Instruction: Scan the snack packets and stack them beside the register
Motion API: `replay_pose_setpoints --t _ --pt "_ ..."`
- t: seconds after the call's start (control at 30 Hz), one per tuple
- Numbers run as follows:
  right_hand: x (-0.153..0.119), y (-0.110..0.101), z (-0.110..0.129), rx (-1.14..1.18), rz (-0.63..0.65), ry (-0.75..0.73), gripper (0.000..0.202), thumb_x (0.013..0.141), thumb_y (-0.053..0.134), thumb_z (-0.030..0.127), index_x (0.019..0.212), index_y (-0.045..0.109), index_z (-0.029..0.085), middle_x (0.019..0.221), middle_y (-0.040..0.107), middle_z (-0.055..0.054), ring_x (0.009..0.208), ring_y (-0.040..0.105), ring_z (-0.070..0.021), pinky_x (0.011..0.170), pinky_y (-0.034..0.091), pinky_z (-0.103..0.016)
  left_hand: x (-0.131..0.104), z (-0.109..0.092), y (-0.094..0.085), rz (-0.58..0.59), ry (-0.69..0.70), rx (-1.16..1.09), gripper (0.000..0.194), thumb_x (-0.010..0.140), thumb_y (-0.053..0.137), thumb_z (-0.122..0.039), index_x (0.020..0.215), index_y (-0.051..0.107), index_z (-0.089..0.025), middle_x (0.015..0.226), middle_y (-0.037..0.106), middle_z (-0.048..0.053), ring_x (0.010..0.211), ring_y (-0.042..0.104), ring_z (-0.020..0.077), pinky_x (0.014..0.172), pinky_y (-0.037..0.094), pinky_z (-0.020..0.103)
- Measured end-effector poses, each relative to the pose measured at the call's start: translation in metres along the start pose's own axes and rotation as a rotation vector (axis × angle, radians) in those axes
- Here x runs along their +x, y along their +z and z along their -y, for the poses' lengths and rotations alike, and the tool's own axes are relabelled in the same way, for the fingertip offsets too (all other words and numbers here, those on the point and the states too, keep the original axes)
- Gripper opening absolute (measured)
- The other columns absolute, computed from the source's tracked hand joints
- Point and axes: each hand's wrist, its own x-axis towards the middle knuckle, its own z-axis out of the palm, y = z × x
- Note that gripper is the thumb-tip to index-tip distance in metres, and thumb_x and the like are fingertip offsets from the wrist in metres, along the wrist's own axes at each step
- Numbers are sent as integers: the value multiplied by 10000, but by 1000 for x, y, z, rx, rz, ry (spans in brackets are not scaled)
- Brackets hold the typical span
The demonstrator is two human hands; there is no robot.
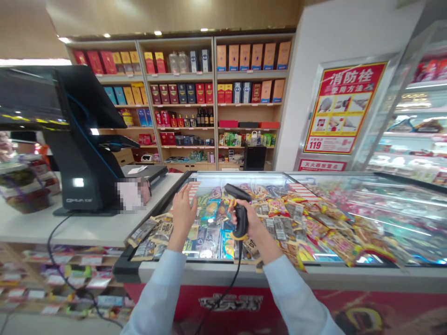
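Note:
My right hand [249,219] is wrapped round the grip of a black and yellow barcode scanner [240,218], whose head points up and to the left. A black cable [234,274] runs down from its base. Left of it, my left hand [184,211] is raised with nothing in it, fingers stretched out and apart. Both hands are above the glass top of a chest freezer [167,269]. Packets of snacks [277,207] lie on the glass around and beyond the hands, and a dark brown packet [162,229] lies just left of my left wrist.
A checkout screen on a black stand [84,186] is on the white counter [94,228] at left. More snack packets [344,242] cover the freezer's right part. Behind stand shelves of boxed bottles [181,93]. A cable [52,251] hangs from the counter. Refrigerated shelves [415,116] stand at right.

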Motion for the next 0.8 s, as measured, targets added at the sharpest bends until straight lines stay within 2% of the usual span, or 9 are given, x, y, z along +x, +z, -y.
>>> replay_pose_setpoints --t 0.1,0.17,0.23,0.3,0.37,0.47,0.57,0.67,0.8 --pt "-7 -26 54 -46 -24 -105 171 719 620 332 735 577 167 592 632 -10 393 502 -94 362 394 -202 26 -31 5 0 74 -118 425 874 442 -257 1289 472 -169 1332 514 131 1262 451 248 1072 344 448" --pt "-10 -43 82 -61 -44 -155 160 731 607 330 747 578 173 600 633 -8 394 501 -93 361 399 -200 39 -46 15 24 98 -207 439 870 455 -255 1303 452 -182 1328 516 124 1260 457 238 1064 360 437" --pt "-12 -60 101 -75 -74 -159 151 737 601 325 750 574 177 604 636 -9 400 504 -93 362 399 -195 45 -55 32 83 89 -328 453 870 464 -262 1317 431 -192 1317 526 118 1215 504 225 1030 401 425" --pt "-11 -74 111 -84 -121 -159 149 740 604 323 737 567 178 595 634 -6 398 504 -93 362 402 -193 43 -59 58 164 53 -449 467 865 476 -261 1323 418 -193 1307 535 120 1146 560 211 982 446 409" --pt "-9 -88 114 -93 -165 -143 158 742 612 327 723 563 178 574 623 0 391 504 -93 363 410 -196 35 -60 88 236 12 -500 482 849 497 -251 1321 422 -187 1308 537 128 1117 582 212 970 455 411" --pt "-6 -109 110 -99 -200 -78 181 759 607 355 722 563 183 520 588 11 377 502 -106 354 414 -208 16 -54 131 327 -15 -469 476 842 497 -245 1311 447 -185 1309 548 130 1174 548 224 1021 414 426" --pt "-2 -128 101 -68 -183 8 249 786 575 430 740 572 185 474 555 15 358 486 -117 351 427 -231 3 -44 162 409 -84 -414 467 844 467 -225 1309 456 -181 1322 549 122 1218 518 218 1048 388 415" --pt "2 -142 94 -15 -145 -20 234 780 593 418 772 579 185 530 589 8 363 484 -110 342 422 -227 1 -35 179 540 -90 -348 519 839 461 -224 1352 413 -154 1378 502 135 1277 467 221 1075 351 398" --pt "2 -149 89 71 -123 -116 203 751 633 375 772 578 181 621 626 1 386 493 -89 346 410 -198 2 -30 188 805 -44 -181 606 814 531 -289 1387 381 -163 1434 443 131 1325 408 213 1092 313 342"
